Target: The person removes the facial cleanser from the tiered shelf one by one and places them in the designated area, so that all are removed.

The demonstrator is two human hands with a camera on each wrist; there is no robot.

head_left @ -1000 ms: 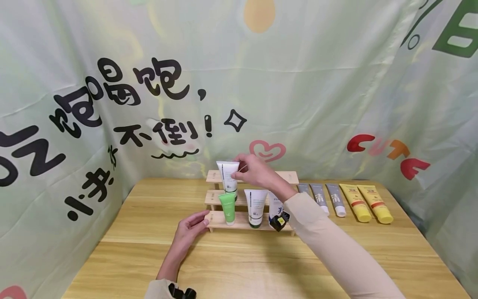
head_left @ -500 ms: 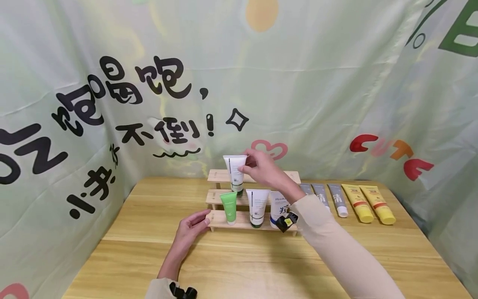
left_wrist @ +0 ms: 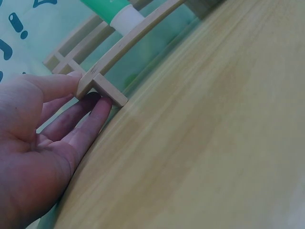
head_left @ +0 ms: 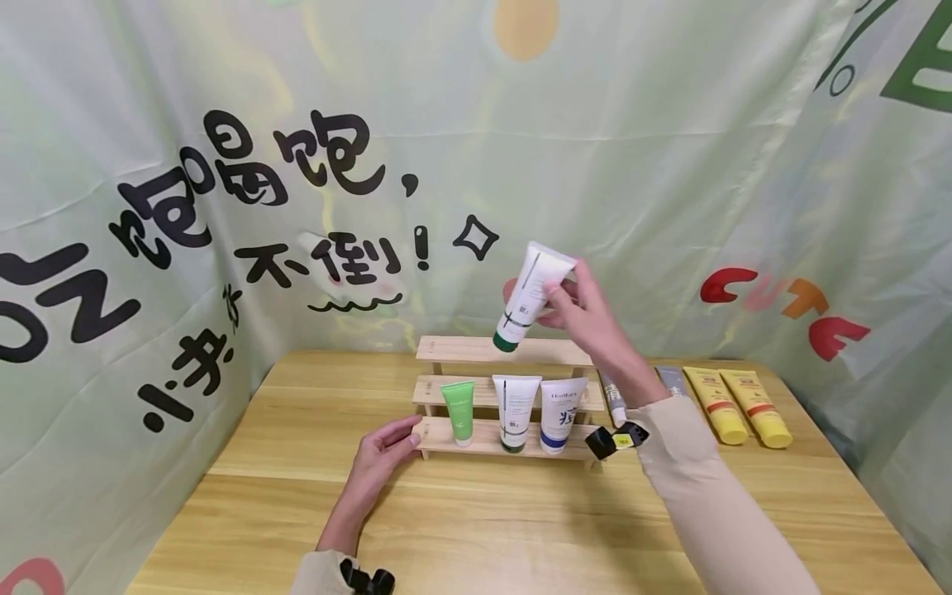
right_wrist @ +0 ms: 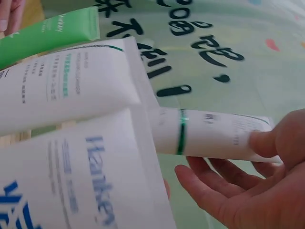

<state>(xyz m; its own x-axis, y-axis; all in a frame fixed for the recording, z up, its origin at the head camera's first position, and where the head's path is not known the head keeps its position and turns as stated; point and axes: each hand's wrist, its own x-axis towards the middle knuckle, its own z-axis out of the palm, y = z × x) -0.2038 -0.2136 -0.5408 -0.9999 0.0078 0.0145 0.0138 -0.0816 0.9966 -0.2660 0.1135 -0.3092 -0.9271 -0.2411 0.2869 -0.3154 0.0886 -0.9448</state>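
Note:
My right hand pinches a white squeeze tube with a dark green cap near its flat top end. The tube is tilted, cap down, above the top step of a three-step wooden display rack. My left hand holds the left end of the bottom step; in the left wrist view its thumb lies at the corner and other fingers are by the leg. On the bottom step stand a green tube, another white tube with a green cap and a white tube with a blue band.
Right of the rack, two yellow tubes lie on the wooden table, beside grey tubes partly hidden by my right arm. A printed cloth hangs behind and at both sides.
My right hand has lifted the white tube up and to the right, off the rack, and tilted it. The left hand stays on the rack's left end.

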